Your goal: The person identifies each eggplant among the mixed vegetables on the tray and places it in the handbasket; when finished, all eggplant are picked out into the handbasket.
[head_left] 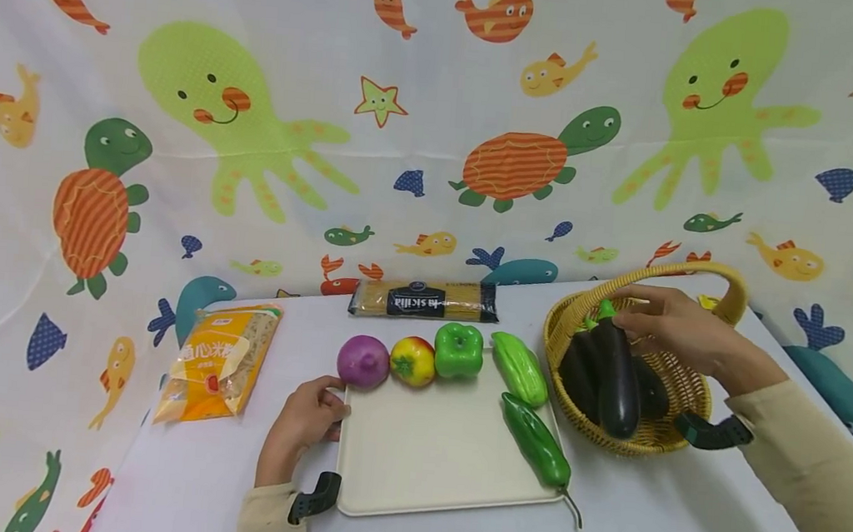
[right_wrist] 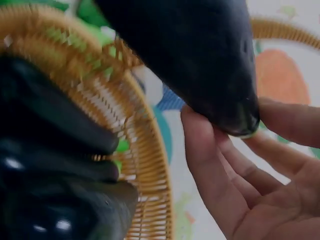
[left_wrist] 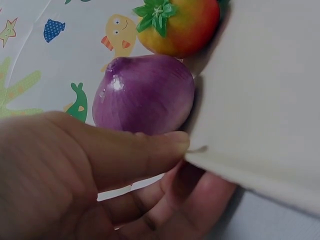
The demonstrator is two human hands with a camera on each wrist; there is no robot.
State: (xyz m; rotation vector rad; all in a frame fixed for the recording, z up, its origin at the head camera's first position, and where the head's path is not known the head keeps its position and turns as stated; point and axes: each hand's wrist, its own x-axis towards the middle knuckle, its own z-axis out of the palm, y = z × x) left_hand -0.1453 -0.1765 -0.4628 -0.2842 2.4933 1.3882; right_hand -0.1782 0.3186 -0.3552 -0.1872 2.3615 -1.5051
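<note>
In the head view my right hand (head_left: 668,323) pinches a dark purple eggplant (head_left: 618,385) by its stem end. The eggplant hangs tilted over a wicker basket (head_left: 700,404), where several more eggplants (right_wrist: 60,205) lie. At the left, my left hand (head_left: 309,414) grips a corner of the cream tray (head_left: 442,451), thumb on the rim and fingers beneath. Right by that thumb is a purple onion (left_wrist: 145,95). Along the tray's far edge follow a red-yellow tomato (head_left: 413,362) and a green bell pepper (head_left: 459,350). A long green chili pepper (head_left: 536,442) lies across the tray's right edge.
A pale green ridged vegetable (head_left: 519,369) lies at the tray's far right corner. Behind the tray is a pasta packet (head_left: 424,299); an orange food bag (head_left: 224,359) lies at the left. The basket's handle (head_left: 636,274) arches beside my right hand. A sea-animal cloth (head_left: 427,66) hangs behind.
</note>
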